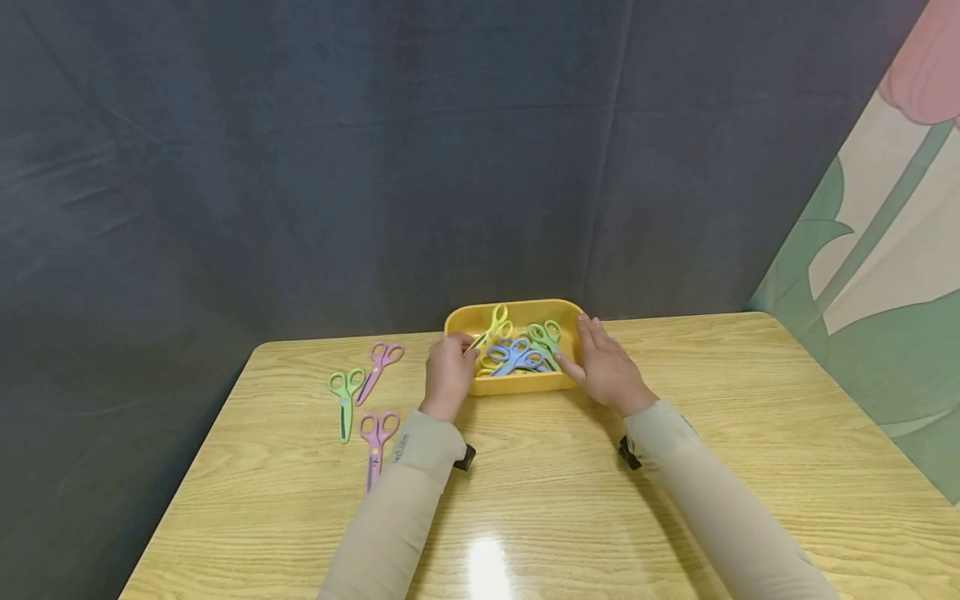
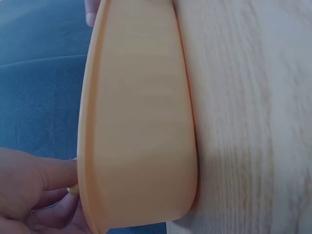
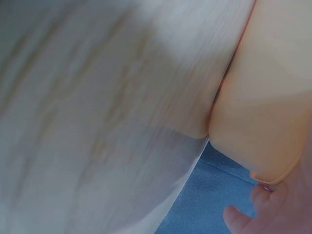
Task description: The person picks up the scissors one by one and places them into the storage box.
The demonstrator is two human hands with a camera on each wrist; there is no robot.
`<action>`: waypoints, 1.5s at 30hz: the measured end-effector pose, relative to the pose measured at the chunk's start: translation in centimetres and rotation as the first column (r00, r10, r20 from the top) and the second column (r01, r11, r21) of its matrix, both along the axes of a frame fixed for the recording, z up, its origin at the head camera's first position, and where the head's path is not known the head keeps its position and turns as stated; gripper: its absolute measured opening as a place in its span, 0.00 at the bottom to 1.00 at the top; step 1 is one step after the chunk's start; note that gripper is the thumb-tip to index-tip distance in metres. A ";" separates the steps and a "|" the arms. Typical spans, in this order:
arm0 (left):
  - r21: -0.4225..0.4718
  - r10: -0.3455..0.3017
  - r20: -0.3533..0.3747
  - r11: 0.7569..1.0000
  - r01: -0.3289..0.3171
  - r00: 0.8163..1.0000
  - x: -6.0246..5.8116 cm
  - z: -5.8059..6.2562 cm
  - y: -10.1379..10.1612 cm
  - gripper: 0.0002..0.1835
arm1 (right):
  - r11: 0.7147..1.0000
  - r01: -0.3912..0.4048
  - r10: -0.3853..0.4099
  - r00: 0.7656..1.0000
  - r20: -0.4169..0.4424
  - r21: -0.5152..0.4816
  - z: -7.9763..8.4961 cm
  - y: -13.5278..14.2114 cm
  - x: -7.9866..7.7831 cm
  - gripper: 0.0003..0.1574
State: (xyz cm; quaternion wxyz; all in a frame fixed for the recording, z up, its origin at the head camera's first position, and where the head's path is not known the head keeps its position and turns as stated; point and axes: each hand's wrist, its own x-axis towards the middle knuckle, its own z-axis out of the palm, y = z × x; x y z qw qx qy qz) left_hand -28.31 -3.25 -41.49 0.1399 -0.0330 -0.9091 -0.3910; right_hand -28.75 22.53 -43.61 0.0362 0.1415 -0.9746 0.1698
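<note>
My left hand is at the left end of a yellow tray and pinches the blade end of yellow scissors, whose handle loops point up and away over the tray. In the left wrist view, a small yellow tip shows between thumb and fingers. My right hand rests at the tray's right end, fingers extended along the rim and thumb over the front edge. Inside lie blue scissors, green scissors and more yellow ones, partly overlapping.
On the wooden table, left of the tray, lie green scissors, pink scissors and a second pink pair partly covered by my left sleeve. A dark curtain hangs behind the table.
</note>
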 end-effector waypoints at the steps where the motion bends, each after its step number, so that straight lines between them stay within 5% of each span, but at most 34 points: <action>1: -0.014 0.001 -0.001 1.000 -0.001 1.000 0.0 0.0 0.1 0.09 | 1.000 -0.001 0.001 1.000 0.000 0.001 0.0 0.0 0.0 0.53; 14: -0.254 0.008 -0.101 0.967 -0.034 0.995 0.2 -0.7 0.8 0.05 | 1.000 0.001 -0.001 1.000 -0.002 0.000 -0.1 0.1 0.0 0.53; 20: -0.513 -0.017 -0.175 0.855 -0.077 0.984 0.4 -0.9 1.2 0.08 | 1.000 -0.001 0.001 1.000 -0.001 -0.002 0.0 0.0 0.1 0.53; 23: -0.558 -0.029 -0.177 0.826 -0.076 0.984 0.3 -1.1 1.4 0.08 | 1.000 -0.003 0.003 1.000 -0.003 -0.006 0.0 0.0 0.1 0.53; 33: -0.601 -0.021 -0.071 0.799 -0.026 0.997 0.1 -0.9 1.7 0.10 | 1.000 -0.010 0.009 1.000 -0.020 -0.005 0.1 -0.2 0.2 0.52; 45: -0.559 -0.056 -0.001 0.828 0.046 0.998 -0.2 -0.4 1.6 0.10 | 1.000 -0.006 0.006 1.000 -0.015 -0.008 0.1 -0.1 0.1 0.52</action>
